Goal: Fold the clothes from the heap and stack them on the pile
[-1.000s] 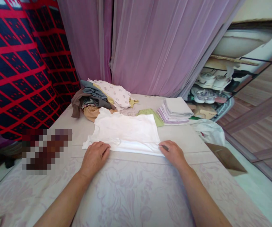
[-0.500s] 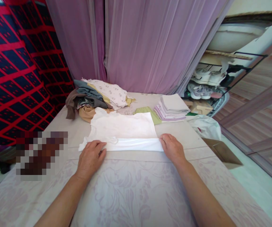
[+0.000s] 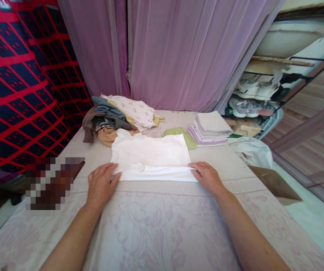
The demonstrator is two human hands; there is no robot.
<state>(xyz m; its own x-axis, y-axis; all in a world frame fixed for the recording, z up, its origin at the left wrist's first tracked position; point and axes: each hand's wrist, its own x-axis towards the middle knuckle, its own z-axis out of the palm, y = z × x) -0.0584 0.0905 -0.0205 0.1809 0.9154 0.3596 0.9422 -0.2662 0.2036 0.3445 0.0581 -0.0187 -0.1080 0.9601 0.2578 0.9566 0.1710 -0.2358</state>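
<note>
A white shirt lies flat on the bed, its near edge turned up into a long strip. At the left end of that strip, my left hand grips the fabric between thumb and fingers. My right hand pinches the strip's right end. Some bunched cloth shows on the fold near the left hand; the fingertips partly cover both ends of the shirt.
Behind the shirt on the left is a heap of clothes. A green folded garment and a stack of folded cloths lie at the back right. Beyond the bed's right edge are a shoe rack and a cardboard box.
My left hand has moved slightly left, onto the end of the strip, and the cloth that stuck out there no longer shows. My right hand stays at the right end.
</note>
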